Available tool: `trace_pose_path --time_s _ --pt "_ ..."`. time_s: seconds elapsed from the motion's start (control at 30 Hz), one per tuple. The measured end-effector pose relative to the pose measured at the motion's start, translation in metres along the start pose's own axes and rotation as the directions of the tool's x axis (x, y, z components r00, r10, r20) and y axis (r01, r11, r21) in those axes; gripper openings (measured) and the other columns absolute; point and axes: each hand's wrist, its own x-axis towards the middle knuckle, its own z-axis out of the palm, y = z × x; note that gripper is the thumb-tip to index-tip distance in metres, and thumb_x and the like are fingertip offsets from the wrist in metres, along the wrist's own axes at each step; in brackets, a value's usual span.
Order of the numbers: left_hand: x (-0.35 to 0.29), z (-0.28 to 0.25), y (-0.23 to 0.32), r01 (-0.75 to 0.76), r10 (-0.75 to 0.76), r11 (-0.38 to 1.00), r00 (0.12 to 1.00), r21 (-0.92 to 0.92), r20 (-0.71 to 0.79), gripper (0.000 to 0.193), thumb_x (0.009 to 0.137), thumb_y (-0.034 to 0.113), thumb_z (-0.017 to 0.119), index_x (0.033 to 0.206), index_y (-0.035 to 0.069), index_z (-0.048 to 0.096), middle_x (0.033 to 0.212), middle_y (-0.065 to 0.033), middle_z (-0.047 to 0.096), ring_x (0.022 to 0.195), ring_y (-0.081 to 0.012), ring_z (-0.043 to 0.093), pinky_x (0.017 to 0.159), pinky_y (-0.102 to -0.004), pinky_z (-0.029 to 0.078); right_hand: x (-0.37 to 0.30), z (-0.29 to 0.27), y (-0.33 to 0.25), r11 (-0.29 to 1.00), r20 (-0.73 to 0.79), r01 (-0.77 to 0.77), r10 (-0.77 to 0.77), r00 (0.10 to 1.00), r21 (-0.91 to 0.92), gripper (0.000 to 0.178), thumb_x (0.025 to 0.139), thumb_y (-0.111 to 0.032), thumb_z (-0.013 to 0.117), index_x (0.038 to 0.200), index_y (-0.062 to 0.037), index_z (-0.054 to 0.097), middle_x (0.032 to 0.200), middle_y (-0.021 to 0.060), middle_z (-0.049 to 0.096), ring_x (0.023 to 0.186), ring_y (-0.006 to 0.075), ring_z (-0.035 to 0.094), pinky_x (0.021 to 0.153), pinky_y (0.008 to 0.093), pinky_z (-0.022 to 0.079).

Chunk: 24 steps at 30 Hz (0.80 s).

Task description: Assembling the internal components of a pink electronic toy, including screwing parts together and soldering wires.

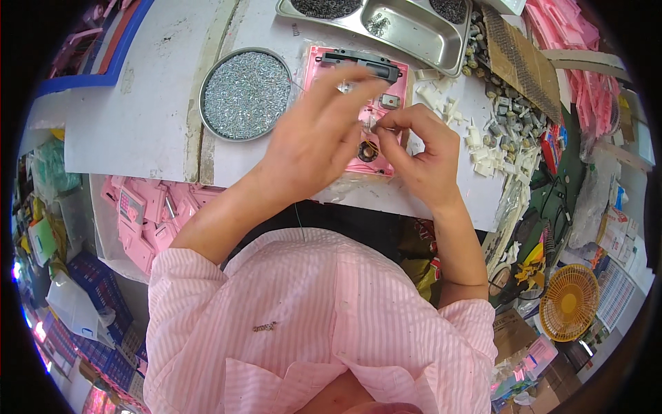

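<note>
A pink plastic panel (pixel 352 165) lies on the table under both hands. Along its far edge sits a dark grey bar-shaped part (pixel 358 62). A small metal motor (pixel 389 101) and a round dark part with a copper-coloured ring (pixel 367 151) are also in it. My left hand (pixel 314 141) hovers over the panel's left side, fingers stretched out and slightly blurred, hiding part of it. At the panel's right edge my right hand (pixel 424 148) is closed in a pinch beside a small whitish piece (pixel 369 122); what its fingertips hold is too small to make out.
A round metal tray (pixel 246 94) of small silvery screws stands left of the panel. Behind is a steel compartment tray (pixel 414 34). White plastic pieces (pixel 486 155) and small motors (pixel 514 114) lie at right. Pink cases (pixel 141 214) fill a bin below the left edge.
</note>
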Motion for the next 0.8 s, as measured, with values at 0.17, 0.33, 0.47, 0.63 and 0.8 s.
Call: trace_pose_path --time_s 0.17,0.33,0.47,0.63,0.8 --pt "0.022 0.003 -0.015 0.317 -0.138 0.909 0.842 -0.271 0.522 0.017 0.094 0.005 0.061 0.11 0.0 0.066 0.091 -0.008 0.065 0.067 -0.013 0.063 0.063 -0.027 0.051 0.006 -0.016 0.011 0.957 0.023 0.24 -0.239 0.971 -0.165 0.016 0.071 -0.001 0.075 0.086 -0.0062 0.07 0.079 0.0066 0.068 0.072 0.0242 0.063 0.062 0.0333 0.05" --pt "0.026 0.014 -0.016 0.334 -0.16 0.904 0.841 -0.265 0.516 0.009 0.093 0.005 0.062 0.097 -0.002 0.066 0.085 -0.0074 0.064 0.071 -0.0142 0.062 0.065 -0.0273 0.049 -0.023 -0.054 0.023 0.933 -0.016 0.249 -0.262 0.965 -0.261 0.016 0.072 -0.001 0.074 0.086 -0.0069 0.07 0.083 0.0071 0.069 0.077 0.0253 0.065 0.068 0.0317 0.052" --pt "0.022 0.02 -0.01 0.25 -0.133 0.93 0.912 -0.268 0.388 0.006 0.09 0.001 0.064 0.095 -0.002 0.066 0.087 -0.0079 0.064 0.075 -0.0147 0.061 0.068 -0.0267 0.047 -0.119 -0.121 0.037 0.963 -0.501 -0.267 0.215 0.839 -0.033 0.012 0.084 -0.002 0.071 0.096 -0.002 0.069 0.091 0.0066 0.071 0.084 0.0146 0.066 0.078 0.0279 0.052" --pt "0.021 0.019 0.006 0.207 -0.12 0.952 0.931 -0.227 0.346 0.005 0.088 -0.002 0.066 0.093 -0.002 0.066 0.086 -0.0078 0.063 0.072 -0.0149 0.059 0.065 -0.0269 0.046 -0.222 -0.214 0.035 0.839 -0.842 -0.154 0.535 0.064 0.522 0.015 0.094 -0.011 0.066 0.104 -0.0046 0.058 0.075 0.0027 0.057 0.062 0.0111 0.053 0.053 0.0272 0.043" --pt "0.027 0.019 0.003 0.207 -0.13 0.964 0.915 -0.169 0.383 0.006 0.087 0.005 0.069 0.09 0.0 0.066 0.081 -0.0076 0.06 0.068 -0.0156 0.058 0.06 -0.0272 0.046 -0.236 -0.258 0.043 0.909 -0.954 -0.289 0.284 -0.096 0.3 0.016 0.091 -0.016 0.075 0.098 -0.0064 0.065 0.076 0.0014 0.06 0.053 0.0095 0.051 0.046 0.0256 0.041"
